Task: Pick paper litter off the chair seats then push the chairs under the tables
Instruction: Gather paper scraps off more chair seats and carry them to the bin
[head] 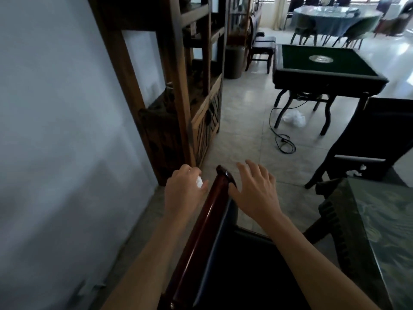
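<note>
A dark chair stands right below me, its glossy red-brown back rail (201, 224) running between my arms. My left hand (184, 191) is on the left of the rail, fingers curled round a small white paper wad (199, 182). My right hand (254, 189) hovers just right of the rail's end with fingers spread, thumb beside the rail. A second dark chair (375, 139) stands at the right with white paper scraps (355, 172) on its seat. A green patterned table (384, 238) fills the lower right.
A wooden shelf cabinet (190, 90) lines the left wall. A square green-topped table (326, 66) stands ahead, with a white crumpled bag (294, 118) and a black cable (283, 142) on the tiled floor under it. More chairs and a round table (335, 16) are at the back.
</note>
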Motion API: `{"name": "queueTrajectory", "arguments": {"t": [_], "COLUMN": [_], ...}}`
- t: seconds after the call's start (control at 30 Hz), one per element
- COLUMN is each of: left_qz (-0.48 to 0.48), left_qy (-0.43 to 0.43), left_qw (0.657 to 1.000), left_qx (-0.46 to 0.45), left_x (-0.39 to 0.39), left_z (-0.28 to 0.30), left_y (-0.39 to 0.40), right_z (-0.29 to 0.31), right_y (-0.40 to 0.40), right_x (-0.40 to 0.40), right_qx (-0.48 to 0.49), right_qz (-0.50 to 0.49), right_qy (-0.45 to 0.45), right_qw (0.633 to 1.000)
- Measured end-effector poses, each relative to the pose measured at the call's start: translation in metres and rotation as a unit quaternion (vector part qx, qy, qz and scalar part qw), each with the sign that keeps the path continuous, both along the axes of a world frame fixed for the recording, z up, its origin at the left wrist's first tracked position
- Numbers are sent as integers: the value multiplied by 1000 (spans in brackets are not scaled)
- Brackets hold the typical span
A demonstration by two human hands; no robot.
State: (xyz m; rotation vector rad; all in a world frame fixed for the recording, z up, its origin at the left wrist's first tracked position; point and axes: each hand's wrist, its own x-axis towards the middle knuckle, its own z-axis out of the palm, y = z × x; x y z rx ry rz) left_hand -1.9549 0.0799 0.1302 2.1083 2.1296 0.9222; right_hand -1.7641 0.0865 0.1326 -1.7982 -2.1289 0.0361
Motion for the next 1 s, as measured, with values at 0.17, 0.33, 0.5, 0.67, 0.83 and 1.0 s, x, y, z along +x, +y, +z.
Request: {"name": "queueTrajectory", "arguments": {"t": [0.17,0.33,0.5,0.67,0.83,1.0], "left_qz": [-71,-94,-102,-108,-138,-194], "left_qy": [5,-6,-20,-12,-18,-9], "left_qw": [997,995,994,993,990,980], "left_qx": [-22,-28,-35,-34,-37,-41], "left_x": [-22,-32,-41,-53,-60,-66], "left_z": [-2,-12,-6,0,-9,-22], "left_y": [38,49,45,43,59,109], "right_z": [2,2,2,-2,-12,-24], "right_y": [9,4,1,0,3,30], "right_x": [-36,-50,-54,-68,-84,-94], "right_qx": [0,-19,-29,-23,-29,-43], "right_qz": [-70,-111,-122,-123,-147,-210], "right_qy": [14,5,8,41,75,71], "right_qw": [997,994,992,991,986,974]}}
